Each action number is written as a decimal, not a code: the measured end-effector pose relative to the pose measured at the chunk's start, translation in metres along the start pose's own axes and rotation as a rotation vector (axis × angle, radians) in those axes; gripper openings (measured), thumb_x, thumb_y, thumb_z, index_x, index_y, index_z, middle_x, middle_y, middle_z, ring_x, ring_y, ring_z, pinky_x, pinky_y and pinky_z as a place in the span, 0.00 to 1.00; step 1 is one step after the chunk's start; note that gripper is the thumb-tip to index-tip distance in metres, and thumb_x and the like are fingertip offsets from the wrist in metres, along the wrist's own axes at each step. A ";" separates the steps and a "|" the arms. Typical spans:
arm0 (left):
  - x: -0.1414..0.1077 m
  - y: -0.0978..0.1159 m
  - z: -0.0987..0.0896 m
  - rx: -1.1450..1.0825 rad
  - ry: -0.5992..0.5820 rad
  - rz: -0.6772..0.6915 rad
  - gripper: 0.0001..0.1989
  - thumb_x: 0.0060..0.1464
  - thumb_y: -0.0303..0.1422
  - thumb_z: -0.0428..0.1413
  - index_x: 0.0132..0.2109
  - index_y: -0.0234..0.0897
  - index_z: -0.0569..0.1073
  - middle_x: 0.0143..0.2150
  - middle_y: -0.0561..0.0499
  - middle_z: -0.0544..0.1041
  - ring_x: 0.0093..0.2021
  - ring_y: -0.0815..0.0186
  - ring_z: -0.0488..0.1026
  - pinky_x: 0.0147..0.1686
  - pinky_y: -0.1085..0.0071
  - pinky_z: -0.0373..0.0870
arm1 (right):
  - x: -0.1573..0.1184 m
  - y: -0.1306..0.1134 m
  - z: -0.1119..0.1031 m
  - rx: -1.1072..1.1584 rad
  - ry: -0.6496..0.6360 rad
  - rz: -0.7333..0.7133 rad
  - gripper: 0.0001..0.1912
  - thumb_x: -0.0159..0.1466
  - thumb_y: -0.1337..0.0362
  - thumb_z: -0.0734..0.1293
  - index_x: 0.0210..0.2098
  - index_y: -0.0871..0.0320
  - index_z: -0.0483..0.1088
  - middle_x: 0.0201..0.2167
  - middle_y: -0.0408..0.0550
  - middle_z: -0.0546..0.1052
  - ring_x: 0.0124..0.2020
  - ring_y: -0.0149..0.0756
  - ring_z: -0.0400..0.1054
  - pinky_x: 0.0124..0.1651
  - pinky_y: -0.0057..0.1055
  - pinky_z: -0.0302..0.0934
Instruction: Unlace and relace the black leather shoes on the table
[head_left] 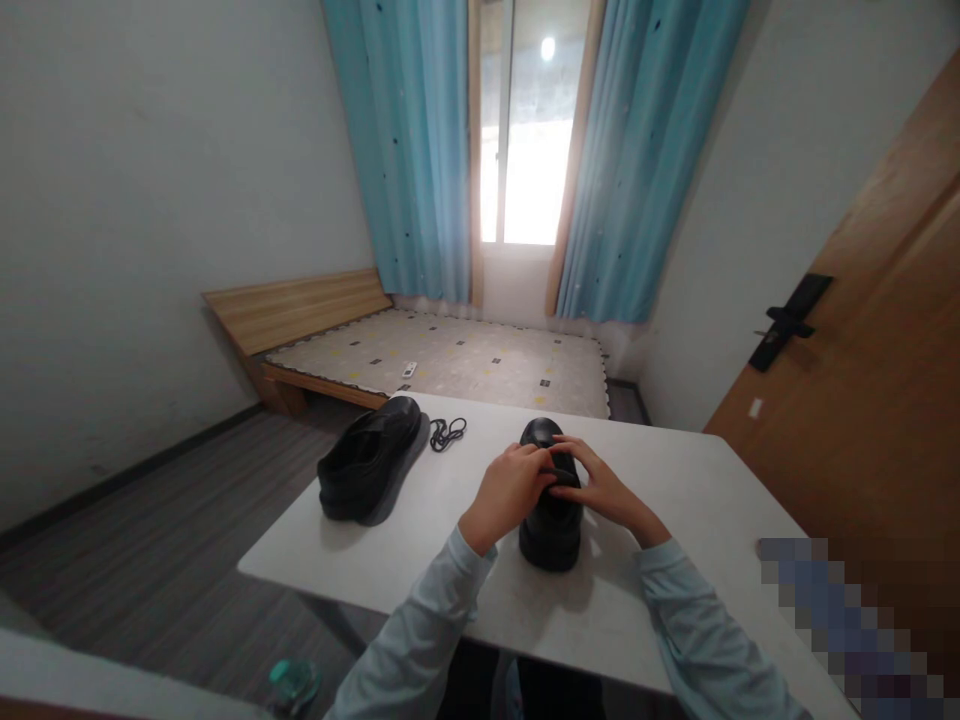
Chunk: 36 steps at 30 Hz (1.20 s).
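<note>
A black shoe (pixel 550 550) stands on the white table in front of me, its toe pointing away. My left hand (pixel 514 485) is closed at the shoe's tongue area, fingers curled and pinching it. From the other side, my right hand (pixel 600 485) grips the same part, thumb and forefinger bent around the upper. What exactly lies between the fingertips is partly hidden. The matching black shoe (pixel 367 462) rests to the left, untouched. A coiled black shoelace (pixel 448 434) lies beside that shoe's toe.
Beyond the white table (pixel 675 500) is a bed (pixel 480 350) with a small white remote (pixel 409 370) on it. A wooden door (pixel 862 400) is at right. A clear bottle with a green cap (pixel 292 680) stands low at left. Blurred pixels cover the lower right corner.
</note>
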<state>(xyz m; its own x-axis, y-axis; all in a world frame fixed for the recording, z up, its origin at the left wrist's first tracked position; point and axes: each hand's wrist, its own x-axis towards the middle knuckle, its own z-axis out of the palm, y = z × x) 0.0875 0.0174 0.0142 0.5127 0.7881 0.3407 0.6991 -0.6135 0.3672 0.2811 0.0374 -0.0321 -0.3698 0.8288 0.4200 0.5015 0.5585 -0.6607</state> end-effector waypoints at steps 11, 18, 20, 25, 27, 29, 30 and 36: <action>-0.011 0.009 0.002 0.029 0.038 0.020 0.05 0.58 0.29 0.49 0.41 0.37 0.68 0.38 0.51 0.73 0.39 0.66 0.71 0.38 0.71 0.66 | 0.001 0.001 0.000 -0.016 0.003 -0.005 0.26 0.50 0.54 0.73 0.47 0.53 0.66 0.56 0.53 0.65 0.58 0.46 0.58 0.60 0.47 0.51; -0.023 0.013 0.005 0.059 0.098 0.008 0.03 0.58 0.28 0.49 0.40 0.38 0.67 0.37 0.51 0.72 0.38 0.66 0.70 0.37 0.72 0.66 | 0.001 -0.003 0.001 -0.020 0.014 0.000 0.25 0.50 0.54 0.73 0.46 0.53 0.67 0.55 0.52 0.66 0.57 0.46 0.59 0.60 0.47 0.52; -0.023 0.014 0.006 0.043 0.133 0.010 0.03 0.58 0.28 0.49 0.39 0.38 0.67 0.37 0.51 0.72 0.38 0.66 0.70 0.36 0.72 0.66 | 0.001 -0.003 0.000 -0.017 0.012 -0.004 0.26 0.50 0.55 0.73 0.46 0.53 0.66 0.55 0.52 0.66 0.57 0.46 0.59 0.60 0.46 0.52; -0.023 0.016 0.007 0.015 0.216 -0.007 0.04 0.59 0.27 0.48 0.38 0.38 0.67 0.36 0.52 0.71 0.36 0.67 0.69 0.35 0.72 0.66 | 0.001 -0.002 -0.001 -0.008 0.009 -0.002 0.27 0.49 0.54 0.73 0.46 0.53 0.67 0.55 0.52 0.66 0.58 0.47 0.59 0.60 0.47 0.52; -0.023 0.017 0.006 0.003 0.242 -0.018 0.04 0.58 0.27 0.48 0.38 0.38 0.67 0.35 0.52 0.71 0.36 0.67 0.68 0.35 0.72 0.66 | 0.001 -0.001 -0.001 -0.002 0.002 0.002 0.28 0.48 0.54 0.74 0.47 0.53 0.66 0.55 0.52 0.66 0.58 0.47 0.58 0.60 0.47 0.51; -0.023 0.018 0.005 -0.012 0.268 -0.022 0.04 0.58 0.27 0.48 0.37 0.38 0.67 0.35 0.52 0.71 0.36 0.67 0.68 0.36 0.72 0.66 | 0.000 0.000 -0.001 0.003 -0.011 0.003 0.29 0.47 0.54 0.74 0.47 0.53 0.66 0.56 0.52 0.65 0.58 0.47 0.58 0.60 0.47 0.51; -0.023 0.018 0.004 -0.022 0.281 -0.021 0.05 0.58 0.26 0.48 0.38 0.38 0.67 0.36 0.52 0.71 0.37 0.67 0.68 0.36 0.72 0.66 | 0.000 0.001 -0.001 0.004 -0.016 0.004 0.29 0.47 0.54 0.74 0.47 0.53 0.65 0.56 0.52 0.65 0.58 0.47 0.58 0.60 0.47 0.51; -0.022 0.024 -0.004 -0.057 0.359 -0.018 0.06 0.59 0.26 0.46 0.37 0.38 0.67 0.35 0.51 0.72 0.37 0.67 0.69 0.37 0.72 0.66 | 0.000 0.004 -0.001 -0.008 -0.028 0.012 0.32 0.45 0.54 0.75 0.46 0.53 0.65 0.56 0.52 0.64 0.59 0.47 0.57 0.61 0.47 0.51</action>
<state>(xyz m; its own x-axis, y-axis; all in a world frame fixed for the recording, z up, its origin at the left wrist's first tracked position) 0.0909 -0.0156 0.0194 0.2861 0.7370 0.6124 0.6724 -0.6097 0.4197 0.2840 0.0399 -0.0336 -0.3854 0.8343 0.3942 0.5120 0.5488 -0.6609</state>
